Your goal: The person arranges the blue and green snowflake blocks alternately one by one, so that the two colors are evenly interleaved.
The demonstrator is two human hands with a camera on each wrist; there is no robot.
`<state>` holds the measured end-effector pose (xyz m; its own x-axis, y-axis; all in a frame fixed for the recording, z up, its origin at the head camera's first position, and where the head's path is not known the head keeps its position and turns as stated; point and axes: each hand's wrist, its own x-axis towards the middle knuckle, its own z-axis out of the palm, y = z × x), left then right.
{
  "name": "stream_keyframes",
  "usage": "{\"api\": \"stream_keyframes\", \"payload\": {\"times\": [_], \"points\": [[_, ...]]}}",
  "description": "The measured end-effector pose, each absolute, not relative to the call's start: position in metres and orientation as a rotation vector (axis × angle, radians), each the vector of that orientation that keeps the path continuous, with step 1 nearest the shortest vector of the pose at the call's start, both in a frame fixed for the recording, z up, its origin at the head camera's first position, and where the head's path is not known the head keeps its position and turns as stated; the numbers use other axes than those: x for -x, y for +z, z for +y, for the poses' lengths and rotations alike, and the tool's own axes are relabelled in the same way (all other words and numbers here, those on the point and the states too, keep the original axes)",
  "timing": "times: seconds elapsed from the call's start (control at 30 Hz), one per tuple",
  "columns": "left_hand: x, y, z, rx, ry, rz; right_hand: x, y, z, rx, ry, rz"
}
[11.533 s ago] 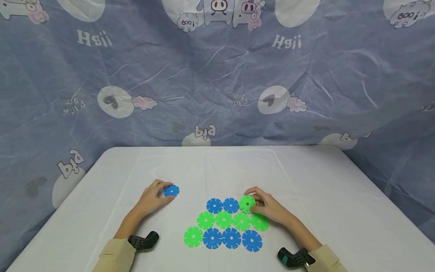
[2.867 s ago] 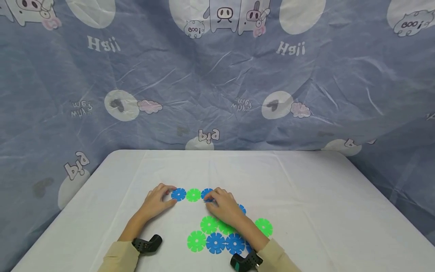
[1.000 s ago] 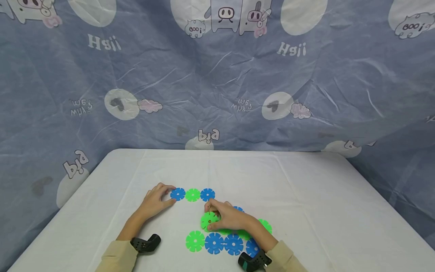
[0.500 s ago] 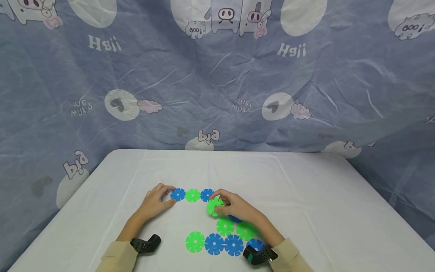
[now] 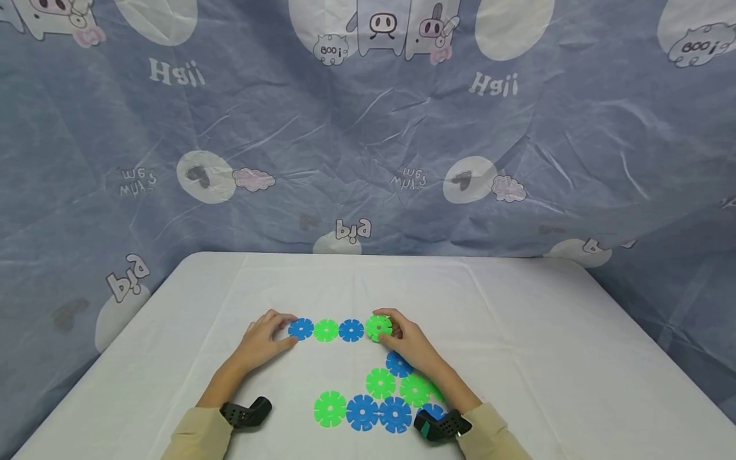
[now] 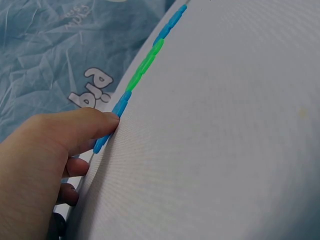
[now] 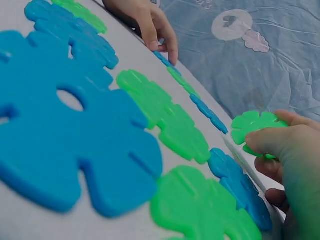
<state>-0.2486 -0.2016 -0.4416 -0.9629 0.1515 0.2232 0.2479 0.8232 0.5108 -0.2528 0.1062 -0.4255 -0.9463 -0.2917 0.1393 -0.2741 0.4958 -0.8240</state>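
Observation:
In the head view, several notched flower-shaped plastic discs lie on a white table. My left hand (image 5: 260,342) pinches the blue disc (image 5: 305,332) at the left end of a back row between thumb and index finger. Rightward in that row come a green disc (image 5: 322,333) and another blue disc (image 5: 347,333). Just past these, my right hand (image 5: 411,342) holds a green disc (image 5: 373,328) by its edge. The right wrist view shows this green disc (image 7: 250,121) tilted, apparently above the table, between thumb and fingers.
Closer to the front lie a blue disc (image 5: 395,368), green discs (image 5: 376,388) and a front row with a green disc (image 5: 325,414) and blue discs (image 5: 358,418). My right forearm partly covers some. Behind the white table (image 5: 517,306) hangs a printed blue-grey curtain (image 5: 322,121).
Since 11.5 seconds ago, a back row has formed beside the left hand's blue disc. In the last second, my right hand carried a green disc from the middle group up and right to the row's end.

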Motion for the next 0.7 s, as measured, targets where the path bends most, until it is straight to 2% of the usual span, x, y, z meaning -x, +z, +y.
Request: {"api": "stream_keyframes", "payload": {"times": [0.7], "points": [[0.2481,-0.4418,-0.2026,0.326,-0.834,-2.833,0.2512,-0.4348,0.1067,0.726,-1.024,3.024]]}}
